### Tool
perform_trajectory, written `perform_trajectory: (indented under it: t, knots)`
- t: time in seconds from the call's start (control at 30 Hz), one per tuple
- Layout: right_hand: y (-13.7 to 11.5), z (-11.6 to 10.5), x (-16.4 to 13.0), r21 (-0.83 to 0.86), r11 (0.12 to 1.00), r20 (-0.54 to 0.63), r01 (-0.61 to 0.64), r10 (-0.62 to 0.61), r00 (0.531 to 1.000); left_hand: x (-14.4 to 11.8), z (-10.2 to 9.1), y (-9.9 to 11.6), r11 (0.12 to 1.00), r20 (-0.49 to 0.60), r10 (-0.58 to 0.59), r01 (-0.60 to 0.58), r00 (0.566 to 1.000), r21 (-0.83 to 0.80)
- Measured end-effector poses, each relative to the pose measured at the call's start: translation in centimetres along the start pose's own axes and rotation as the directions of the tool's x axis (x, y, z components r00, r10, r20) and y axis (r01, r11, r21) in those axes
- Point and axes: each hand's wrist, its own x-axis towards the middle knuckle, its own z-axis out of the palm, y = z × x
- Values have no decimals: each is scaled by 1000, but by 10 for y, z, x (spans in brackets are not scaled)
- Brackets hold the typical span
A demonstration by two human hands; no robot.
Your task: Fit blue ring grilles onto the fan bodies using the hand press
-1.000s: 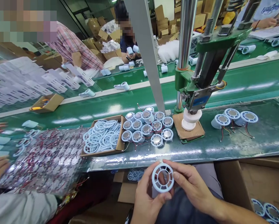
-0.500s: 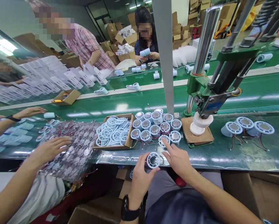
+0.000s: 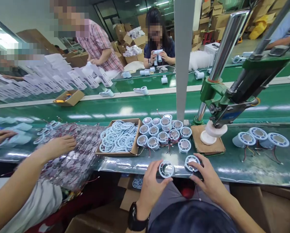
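Observation:
My left hand (image 3: 150, 185), with a black watch at the wrist, pinches a light blue slotted ring (image 3: 161, 170) above the bench's front edge. Beside it, my right hand (image 3: 209, 177) has its thumb and fingers around a light blue motor housing (image 3: 188, 159), its slotted round face turned up and a thin wire hanging below. Just beyond both hands stands a cluster of similar motor housings (image 3: 163, 137) with metal discs on top and red and black wires. A cardboard tray (image 3: 135, 149) full of light blue rings lies left of that cluster.
A green hand press (image 3: 214, 89) with a white round pad stands over a cardboard-covered base (image 3: 197, 136). Three more housings (image 3: 259, 133) stand right of it. On the left, a co-worker's arm (image 3: 41, 155) reaches over bagged wired parts (image 3: 83, 139). A grey post (image 3: 182, 64) rises behind.
My right hand has taken a motor housing from the cluster's front and brought it nearer, beside the ring. My left hand still holds the ring. The view has shifted slightly.

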Motion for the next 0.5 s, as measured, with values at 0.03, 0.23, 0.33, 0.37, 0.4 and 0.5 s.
perform_trajectory:
  t: [0.03, 0.23, 0.33, 0.37, 0.4, 0.5]
  knots:
    - [1, 4, -1, 44, 999, -60, 4, -1, 998, 2, 5, 3, 1000, 26, 16, -16, 1000, -15]
    - [-7, 40, 1, 113, 992, -222, 58, -31, 974, 12, 39, 28, 991, 222, 128, -118, 967, -56]
    - [-11, 51, 1, 121, 991, -280, 65, -29, 959, 14, 48, 34, 998, 239, 63, -57, 969, -30]
    - [-11, 53, 1, 122, 990, -299, 64, -25, 954, 15, 49, 35, 999, 236, 39, -32, 971, -34]
    - [-12, 54, 0, 123, 990, -315, 64, -23, 949, 15, 49, 36, 999, 235, 19, -8, 972, -47]
    - [-12, 56, 0, 121, 990, -348, 71, -25, 937, 18, 47, 37, 994, 248, -20, 45, 969, -95]
